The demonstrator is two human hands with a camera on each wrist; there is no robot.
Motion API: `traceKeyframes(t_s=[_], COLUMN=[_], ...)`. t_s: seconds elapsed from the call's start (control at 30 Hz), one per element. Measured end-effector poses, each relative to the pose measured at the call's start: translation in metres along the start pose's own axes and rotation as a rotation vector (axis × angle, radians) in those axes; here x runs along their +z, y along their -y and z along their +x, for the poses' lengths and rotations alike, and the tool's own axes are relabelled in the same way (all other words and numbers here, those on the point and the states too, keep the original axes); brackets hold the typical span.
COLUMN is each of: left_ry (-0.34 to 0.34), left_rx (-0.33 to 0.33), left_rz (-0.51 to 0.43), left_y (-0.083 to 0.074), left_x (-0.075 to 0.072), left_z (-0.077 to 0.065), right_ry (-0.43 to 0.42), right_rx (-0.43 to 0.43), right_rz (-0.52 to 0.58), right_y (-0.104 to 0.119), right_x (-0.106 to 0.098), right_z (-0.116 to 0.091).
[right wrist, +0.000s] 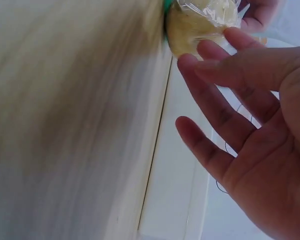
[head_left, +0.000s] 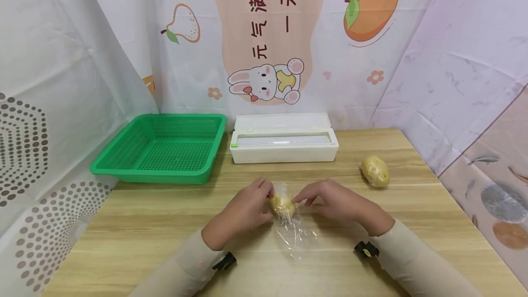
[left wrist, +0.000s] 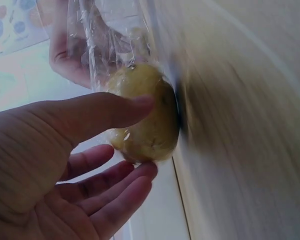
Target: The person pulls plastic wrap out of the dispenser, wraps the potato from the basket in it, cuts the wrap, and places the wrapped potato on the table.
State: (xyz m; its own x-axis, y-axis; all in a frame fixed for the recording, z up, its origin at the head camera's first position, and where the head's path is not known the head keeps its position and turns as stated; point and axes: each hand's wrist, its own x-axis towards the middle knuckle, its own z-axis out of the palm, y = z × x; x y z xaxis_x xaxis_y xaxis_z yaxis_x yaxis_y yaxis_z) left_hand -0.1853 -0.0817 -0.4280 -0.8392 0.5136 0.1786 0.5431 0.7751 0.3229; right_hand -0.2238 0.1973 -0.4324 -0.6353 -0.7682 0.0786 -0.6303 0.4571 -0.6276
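A potato (head_left: 283,205) partly covered in clear plastic film (head_left: 294,237) rests on the wooden table, the film trailing toward the near edge. My left hand (head_left: 248,207) holds it from the left; in the left wrist view the thumb lies across the potato (left wrist: 149,127) and the fingertips touch its far end. From the other side my right hand (head_left: 336,200) reaches in with its index fingertip at the film-covered potato. In the right wrist view that hand's other fingers (right wrist: 215,107) are spread loosely and grip nothing.
A second potato (head_left: 375,171), wrapped in film, lies at the right of the table (head_left: 165,223). Behind my hands stands a white film dispenser box (head_left: 284,155) with its lid raised. A green plastic basket (head_left: 210,162) sits at the back left. Printed curtains (head_left: 185,77) enclose the table.
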Motion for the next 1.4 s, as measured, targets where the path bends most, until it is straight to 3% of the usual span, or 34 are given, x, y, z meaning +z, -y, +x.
traceKeyframes(t_s=[0.13, 0.3, 0.7, 1.07, 1.4], left_ry=[0.059, 0.107, 0.144, 0.180, 0.126], left_rx=[0.004, 0.012, 0.017, 0.047, 0.057], left_rz=[-0.022, -0.059, -0.194, -0.192, -0.147], left_y=[0.003, 0.008, 0.010, 0.005, -0.003], left_x=[0.000, 0.000, -0.005, -0.006, -0.005], left_z=[0.000, 0.001, 0.001, 0.000, -0.001], right_ry=[0.001, -0.060, -0.125, -0.149, -0.156], right_rx=[-0.038, -0.138, -0.130, -0.089, -0.077], right_rz=[-0.043, -0.223, -0.382, -0.383, -0.320], right_y=[0.006, 0.012, 0.024, 0.028, 0.026], right_x=[0.006, 0.012, 0.020, 0.019, 0.015], right_z=[0.002, 0.002, 0.003, 0.000, 0.000])
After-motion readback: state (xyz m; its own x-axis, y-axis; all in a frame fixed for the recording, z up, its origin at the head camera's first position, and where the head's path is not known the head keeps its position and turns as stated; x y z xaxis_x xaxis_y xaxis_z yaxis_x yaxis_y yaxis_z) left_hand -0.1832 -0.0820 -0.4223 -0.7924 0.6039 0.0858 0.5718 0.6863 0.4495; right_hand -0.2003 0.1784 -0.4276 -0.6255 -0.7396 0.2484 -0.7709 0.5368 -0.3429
